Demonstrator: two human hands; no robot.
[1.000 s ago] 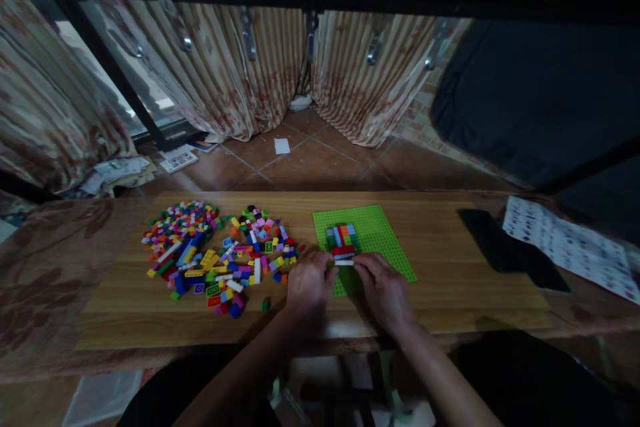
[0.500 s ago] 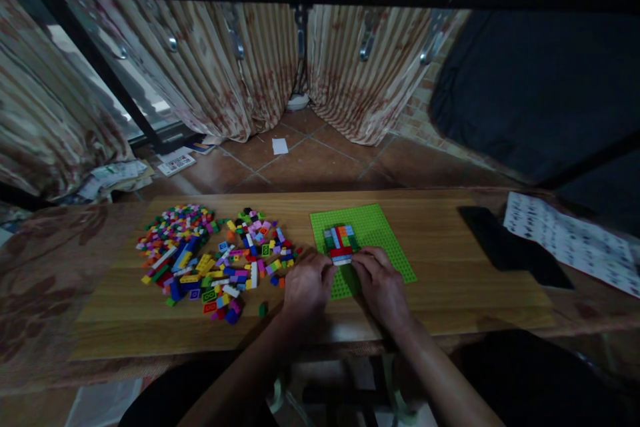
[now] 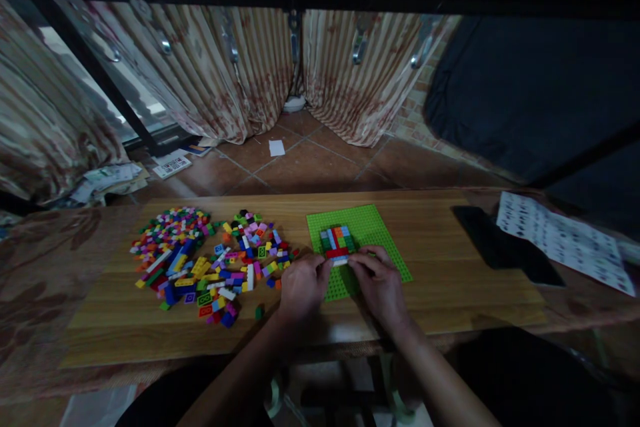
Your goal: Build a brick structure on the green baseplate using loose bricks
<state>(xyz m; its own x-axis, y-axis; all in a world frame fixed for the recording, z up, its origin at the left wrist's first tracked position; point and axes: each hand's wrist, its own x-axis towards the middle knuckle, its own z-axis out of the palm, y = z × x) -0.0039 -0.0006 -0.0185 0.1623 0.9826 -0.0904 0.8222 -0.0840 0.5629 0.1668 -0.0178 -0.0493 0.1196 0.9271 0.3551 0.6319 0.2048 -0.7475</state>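
A small build of toy bricks (image 3: 337, 240) in red, light blue, orange, green and white stands on a green studded baseplate (image 3: 383, 237). My left hand (image 3: 303, 283) is closed at the near left corner of this build, thumb and fingers pinched against it. On the near right corner, my right hand (image 3: 379, 280) pinches the build with its thumb and forefinger. Between the fingertips a red row and a white edge of bricks show. My hands hide the near part of the baseplate, and whatever lies under the fingertips cannot be made out.
Loose bricks (image 3: 235, 273) are scattered left of my hands, with a denser pile of small ones (image 3: 175, 230) behind. A lone dark green brick (image 3: 259, 312) lies near the wooden board's (image 3: 430, 227) front edge. At right are black flat pieces (image 3: 487, 240) and a printed sheet (image 3: 565, 240).
The view has shifted slightly, so everything sits a little further left. Both hands stay at the near edge of the brick build, with hardly any movement against it.
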